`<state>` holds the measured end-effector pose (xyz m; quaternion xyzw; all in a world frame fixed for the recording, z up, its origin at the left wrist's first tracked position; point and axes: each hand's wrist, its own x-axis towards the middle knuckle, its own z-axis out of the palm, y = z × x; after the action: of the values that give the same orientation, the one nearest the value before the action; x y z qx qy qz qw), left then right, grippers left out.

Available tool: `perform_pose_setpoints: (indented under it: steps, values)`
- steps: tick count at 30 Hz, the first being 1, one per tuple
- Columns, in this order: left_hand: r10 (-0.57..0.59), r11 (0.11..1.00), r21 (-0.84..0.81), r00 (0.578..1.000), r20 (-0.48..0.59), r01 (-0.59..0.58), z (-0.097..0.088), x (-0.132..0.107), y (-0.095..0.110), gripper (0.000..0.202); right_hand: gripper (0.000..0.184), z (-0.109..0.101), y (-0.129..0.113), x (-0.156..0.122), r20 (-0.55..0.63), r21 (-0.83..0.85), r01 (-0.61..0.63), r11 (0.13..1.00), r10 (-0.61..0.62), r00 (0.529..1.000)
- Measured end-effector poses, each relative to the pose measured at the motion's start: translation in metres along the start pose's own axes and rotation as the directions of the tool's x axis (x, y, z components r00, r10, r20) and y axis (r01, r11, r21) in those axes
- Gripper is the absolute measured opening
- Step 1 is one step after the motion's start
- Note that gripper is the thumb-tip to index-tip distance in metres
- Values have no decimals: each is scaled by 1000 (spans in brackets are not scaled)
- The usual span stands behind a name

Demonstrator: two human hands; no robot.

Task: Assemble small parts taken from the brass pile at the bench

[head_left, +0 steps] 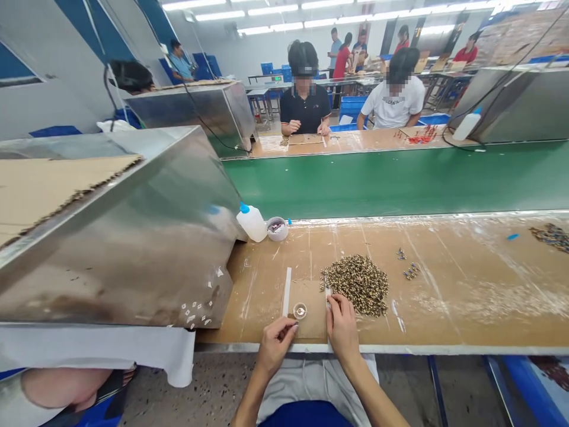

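Observation:
My left hand is closed in a pinch near the table's front edge; a tiny dark bit shows at the fingertips, too small to name. Just beyond those fingers stands a small round clear cup with something pale inside. My right hand is closed too, its thumb and fingers together at a white strip; what they hold, if anything, is hidden. A heap of small brass-coloured metal parts lies just beyond and to the right of it. Another white strip lies left of the cup.
A metal housing takes up the left side. Beside it stand a white squeeze bottle and a round tub. A green conveyor belt runs behind the table, with two co-workers across it. Small parts lie far right.

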<state>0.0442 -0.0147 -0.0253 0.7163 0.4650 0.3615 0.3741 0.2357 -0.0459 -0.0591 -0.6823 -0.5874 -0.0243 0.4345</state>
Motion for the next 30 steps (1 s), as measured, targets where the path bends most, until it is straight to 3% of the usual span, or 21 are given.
perform_pose_setpoints:
  steps: [6,11,16,21,25,30]
  values:
    - [45,999,-1,999,14,-45,4,2,-2,24,34,-1,0,-6,3,-30,54,998,-54,999]
    - [66,998,-10,997,34,-66,6,3,-2,22,34,-8,2,-4,60,81,24,996,-28,998]
    - [82,996,-40,990,111,-78,3,0,-2,22,29,-19,7,2,101,356,-182,917,156,983]
    - [86,995,-55,988,125,-80,1,-4,-4,21,36,-23,9,3,243,480,-435,762,361,900]
    - [102,994,-46,985,136,-97,2,-5,-5,22,35,-26,10,3,283,544,-475,692,382,880]
    - [153,988,-48,983,105,-149,5,-4,-6,21,32,-31,15,2,286,549,-462,696,363,887]
